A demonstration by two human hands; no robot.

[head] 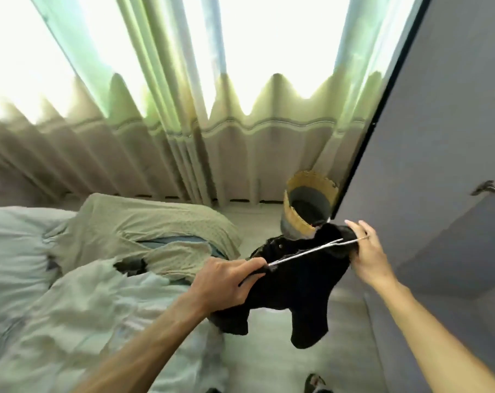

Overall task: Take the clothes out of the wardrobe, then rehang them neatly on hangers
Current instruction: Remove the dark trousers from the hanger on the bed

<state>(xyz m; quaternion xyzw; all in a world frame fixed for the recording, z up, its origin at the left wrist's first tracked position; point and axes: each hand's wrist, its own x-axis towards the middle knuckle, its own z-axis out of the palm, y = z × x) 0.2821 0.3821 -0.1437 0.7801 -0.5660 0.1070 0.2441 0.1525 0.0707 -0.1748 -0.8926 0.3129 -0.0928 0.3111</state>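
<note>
In the head view, your left hand (226,282) curls round one end of the thin metal hanger (306,252) and the black garment (297,287), right of the frame's centre. Your right hand (367,251) pinches the garment's other end at the hanger's tip, just below the woven basket (310,175). The garment hangs between the bed (84,307) and the grey wardrobe door (439,137).

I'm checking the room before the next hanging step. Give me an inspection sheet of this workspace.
Surface: bed with rumpled pale bedding, green pillow on it.
Job's things: black garment with a metal hanger across it, held up beside the bed.
Clutter: woven basket by the curtain; sandal on the floor.
Hands: left hand grips the hanger's one end; right hand pinches the garment's other end.
Cables: nothing seen.
Surroundings: backlit curtain; grey wardrobe door at right.
</note>
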